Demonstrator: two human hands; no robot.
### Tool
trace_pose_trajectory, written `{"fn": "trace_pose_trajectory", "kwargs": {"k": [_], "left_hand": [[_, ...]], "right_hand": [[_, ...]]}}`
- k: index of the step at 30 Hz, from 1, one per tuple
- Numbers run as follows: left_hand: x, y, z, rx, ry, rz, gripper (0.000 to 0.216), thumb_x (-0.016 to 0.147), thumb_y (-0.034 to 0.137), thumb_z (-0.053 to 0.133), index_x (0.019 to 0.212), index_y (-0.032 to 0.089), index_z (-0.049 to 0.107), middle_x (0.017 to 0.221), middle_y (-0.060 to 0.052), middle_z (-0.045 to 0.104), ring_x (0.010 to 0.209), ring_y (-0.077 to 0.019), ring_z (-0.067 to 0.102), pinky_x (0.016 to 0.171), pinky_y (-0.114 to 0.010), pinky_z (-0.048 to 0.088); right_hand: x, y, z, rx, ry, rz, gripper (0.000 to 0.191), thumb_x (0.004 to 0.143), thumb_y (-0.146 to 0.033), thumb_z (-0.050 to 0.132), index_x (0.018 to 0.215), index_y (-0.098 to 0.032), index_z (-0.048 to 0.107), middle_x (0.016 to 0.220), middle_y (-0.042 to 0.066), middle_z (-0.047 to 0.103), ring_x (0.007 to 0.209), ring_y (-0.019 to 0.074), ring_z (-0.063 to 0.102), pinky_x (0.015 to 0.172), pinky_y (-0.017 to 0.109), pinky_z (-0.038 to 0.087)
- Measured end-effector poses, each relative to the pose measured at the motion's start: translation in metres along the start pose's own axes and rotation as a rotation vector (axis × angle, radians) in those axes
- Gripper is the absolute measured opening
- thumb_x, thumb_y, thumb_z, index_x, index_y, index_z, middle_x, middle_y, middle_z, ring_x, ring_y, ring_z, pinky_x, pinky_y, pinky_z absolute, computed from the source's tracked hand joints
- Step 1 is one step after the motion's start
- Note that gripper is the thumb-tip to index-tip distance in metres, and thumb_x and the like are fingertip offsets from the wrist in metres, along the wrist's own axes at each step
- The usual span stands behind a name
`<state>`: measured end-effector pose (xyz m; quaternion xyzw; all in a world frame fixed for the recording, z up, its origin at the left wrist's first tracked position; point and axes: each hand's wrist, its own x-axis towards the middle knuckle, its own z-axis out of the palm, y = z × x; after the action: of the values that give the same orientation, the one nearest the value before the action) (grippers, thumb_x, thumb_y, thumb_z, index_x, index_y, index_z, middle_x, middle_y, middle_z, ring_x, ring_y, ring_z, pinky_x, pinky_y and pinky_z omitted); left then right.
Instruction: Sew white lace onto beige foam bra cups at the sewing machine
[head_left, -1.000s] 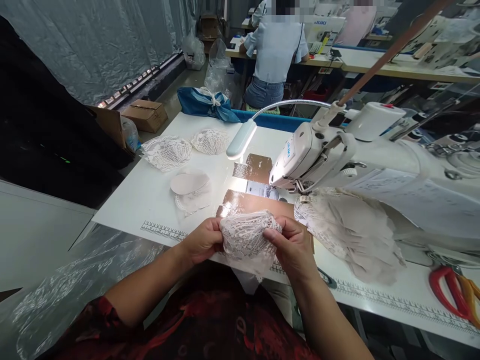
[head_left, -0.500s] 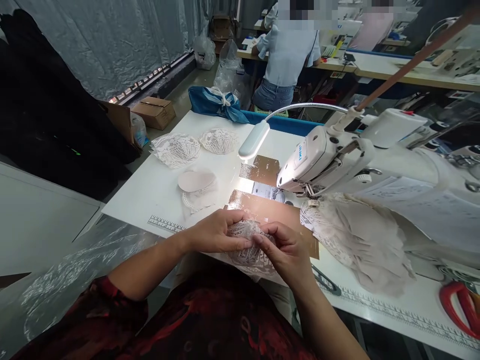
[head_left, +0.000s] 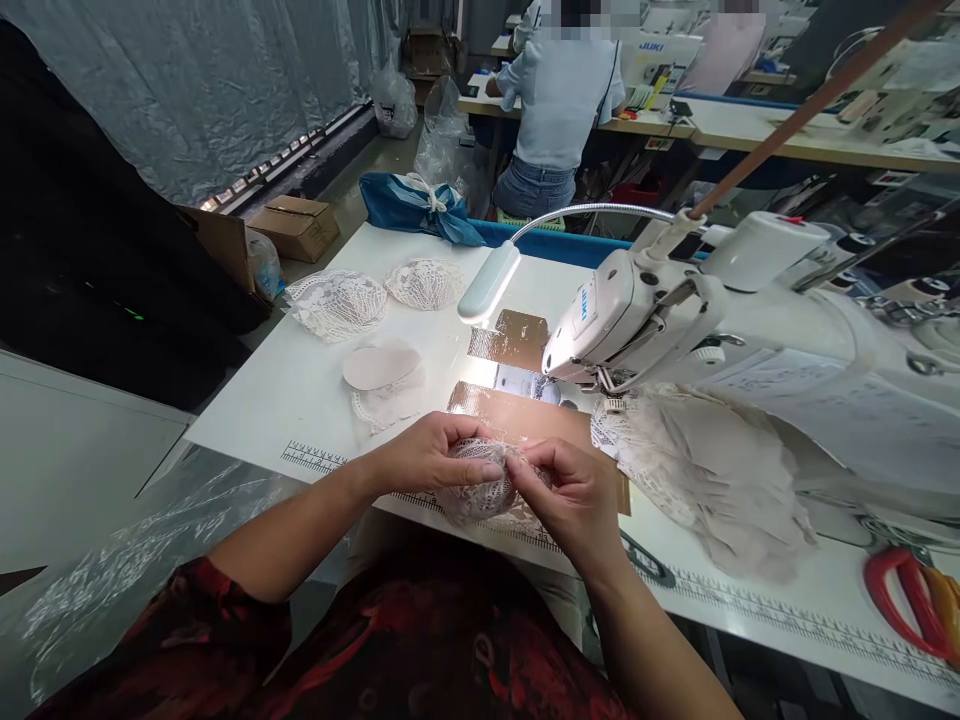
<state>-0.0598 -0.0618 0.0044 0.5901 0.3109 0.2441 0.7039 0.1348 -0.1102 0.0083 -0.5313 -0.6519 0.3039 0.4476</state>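
Observation:
Both my hands are closed on a pale lace bra cup (head_left: 480, 497) at the front edge of the sewing table. My left hand (head_left: 431, 455) grips its left side, thumb lying over the lace. With thumb and forefinger, my right hand (head_left: 566, 490) pinches the lace at the upper right. To the right, more lace and beige fabric pieces (head_left: 720, 480) lie bunched beneath the arm of a white sewing machine (head_left: 615, 310). On the left of the table are two lace cups (head_left: 341, 303) and a smooth beige cup with lace (head_left: 384, 380).
A lamp (head_left: 489, 284) on a bendable neck hangs over the brown-taped machine bed (head_left: 532, 410). Red-handled scissors (head_left: 904, 600) lie at the right. A blue cloth bundle (head_left: 420, 208) sits at the back edge. Beyond, a person in a light blue shirt (head_left: 562, 100) sits at another table.
The lace cup has turned slightly in my hands, its rounded side showing more. Both hands keep their hold. The whole view has shifted a little, so the table appears farther left.

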Motion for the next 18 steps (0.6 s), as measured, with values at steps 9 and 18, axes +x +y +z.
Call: {"fn": "trace_pose_trajectory", "kwargs": {"k": [9,18], "left_hand": [[0.009,0.001,0.0,-0.097,-0.013,-0.063,0.028,0.08,0.039,0.069,0.082,0.012,0.066,0.07,-0.001,0.06,0.063,-0.0103,0.053,0.06,-0.021,0.042],[0.021,-0.005,0.019,-0.503,0.223,-0.122,0.036,0.067,0.038,0.079,0.07,0.012,0.055,0.059,0.001,0.055,0.049,-0.008,0.05,0.048,-0.019,0.04]], "right_hand": [[0.001,0.007,-0.006,0.052,-0.002,0.074,0.018,0.08,-0.03,0.066,0.065,-0.021,0.063,0.068,0.002,0.069,0.061,0.0154,0.062,0.056,0.026,0.046],[0.011,0.021,-0.01,0.52,-0.143,0.494,0.028,0.072,-0.045,0.073,0.074,-0.019,0.061,0.06,-0.003,0.057,0.052,0.0098,0.049,0.05,0.023,0.04]]}}
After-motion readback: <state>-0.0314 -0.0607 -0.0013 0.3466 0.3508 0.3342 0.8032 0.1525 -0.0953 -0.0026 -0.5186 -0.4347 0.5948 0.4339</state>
